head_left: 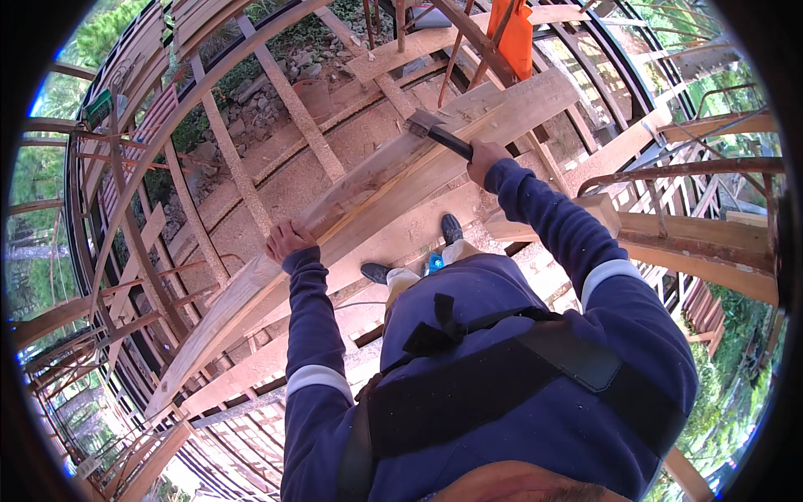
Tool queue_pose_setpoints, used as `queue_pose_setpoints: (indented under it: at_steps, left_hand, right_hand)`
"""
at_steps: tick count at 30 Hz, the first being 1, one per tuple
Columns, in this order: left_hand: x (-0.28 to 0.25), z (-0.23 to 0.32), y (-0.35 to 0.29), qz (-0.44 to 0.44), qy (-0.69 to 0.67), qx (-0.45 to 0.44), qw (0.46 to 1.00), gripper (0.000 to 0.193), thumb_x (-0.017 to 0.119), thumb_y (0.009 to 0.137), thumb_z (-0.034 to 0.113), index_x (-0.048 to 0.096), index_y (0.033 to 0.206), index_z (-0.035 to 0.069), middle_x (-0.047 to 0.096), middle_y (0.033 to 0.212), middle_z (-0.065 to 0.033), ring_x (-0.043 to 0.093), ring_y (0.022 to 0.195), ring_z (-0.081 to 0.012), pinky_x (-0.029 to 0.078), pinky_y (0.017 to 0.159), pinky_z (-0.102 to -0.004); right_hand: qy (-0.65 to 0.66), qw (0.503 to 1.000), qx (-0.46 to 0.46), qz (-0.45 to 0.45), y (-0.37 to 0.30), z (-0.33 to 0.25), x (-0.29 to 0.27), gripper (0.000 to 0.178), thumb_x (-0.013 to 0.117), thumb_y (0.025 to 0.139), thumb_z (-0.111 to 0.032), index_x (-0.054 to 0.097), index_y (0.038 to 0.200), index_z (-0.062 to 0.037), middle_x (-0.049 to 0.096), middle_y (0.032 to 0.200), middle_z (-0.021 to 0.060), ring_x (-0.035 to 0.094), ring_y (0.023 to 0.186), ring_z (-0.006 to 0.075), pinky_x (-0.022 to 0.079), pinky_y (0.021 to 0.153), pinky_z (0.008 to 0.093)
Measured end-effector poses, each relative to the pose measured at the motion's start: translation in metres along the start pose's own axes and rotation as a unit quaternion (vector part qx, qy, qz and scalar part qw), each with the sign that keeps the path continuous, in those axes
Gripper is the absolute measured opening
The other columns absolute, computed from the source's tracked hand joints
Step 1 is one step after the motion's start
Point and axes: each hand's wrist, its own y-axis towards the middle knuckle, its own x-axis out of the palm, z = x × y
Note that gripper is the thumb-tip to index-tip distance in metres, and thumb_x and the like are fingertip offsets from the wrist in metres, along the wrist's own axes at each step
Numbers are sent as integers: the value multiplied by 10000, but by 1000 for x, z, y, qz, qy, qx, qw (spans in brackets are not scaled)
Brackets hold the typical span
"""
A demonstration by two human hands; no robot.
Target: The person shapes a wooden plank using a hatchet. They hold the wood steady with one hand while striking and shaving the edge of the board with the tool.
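A long, thick wooden beam (pixel 368 186) lies slantwise across in front of me, from the lower left to the upper right. My left hand (pixel 288 240) grips its far edge left of the middle, fingers curled over the wood. In my right hand (pixel 487 161) is the dark handle of a hammer (pixel 447 138). The hammer's head points away to the left, over the far side of the beam. Whether the head touches the wood I cannot tell.
Wooden joists (pixel 232 171) form an open frame ahead, with rubble (pixel 251 107) visible below. An orange cloth or bag (pixel 510 38) hangs at the far right. Rusty metal bars (pixel 686 167) and timber (pixel 694 243) stand at my right. My shoes (pixel 376 273) are on planks behind the beam.
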Motion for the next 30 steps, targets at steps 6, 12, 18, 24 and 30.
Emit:
queue_pose_setpoints:
  at_steps: [6,12,18,24,30]
  left_hand:
    - [5,-14,-4,-54,-10,-21,998,250,560,899,305,692,1021,132,650,1106,-88,581,1085,-319,371,1035,-475]
    - [8,-25,-4,-30,-36,4,999,240,534,920,293,680,1003,122,667,1028,-99,583,1052,-321,367,1019,-477]
    - [-5,-13,-1,-53,-24,-20,998,349,558,916,426,689,994,112,665,1029,-102,578,1038,-329,350,1023,-492]
    - [-14,-30,-5,-93,-58,46,993,752,675,734,702,627,1198,111,631,1184,-124,529,1168,-326,261,1111,-533]
    - [-18,-26,-8,-155,-13,94,983,894,822,571,623,536,1269,143,603,1224,-95,505,1225,-299,223,1134,-583]
  right_hand:
    - [147,888,-428,87,-71,-127,-6,205,619,765,-107,587,964,-69,633,826,159,658,793,388,530,709,480]
    - [20,994,-102,22,5,-3,29,186,575,885,-187,653,1023,-90,709,962,167,698,916,370,551,773,484]
    - [0,996,89,0,14,8,30,265,560,869,-162,615,1103,-51,714,982,238,688,955,428,538,865,503]
    - [12,998,55,-26,21,28,19,265,593,823,-170,674,1062,-87,709,1024,215,667,1013,408,527,884,477]
    - [64,994,86,0,-27,-69,22,270,594,837,-166,680,1081,-90,717,1011,201,676,987,410,534,878,481]
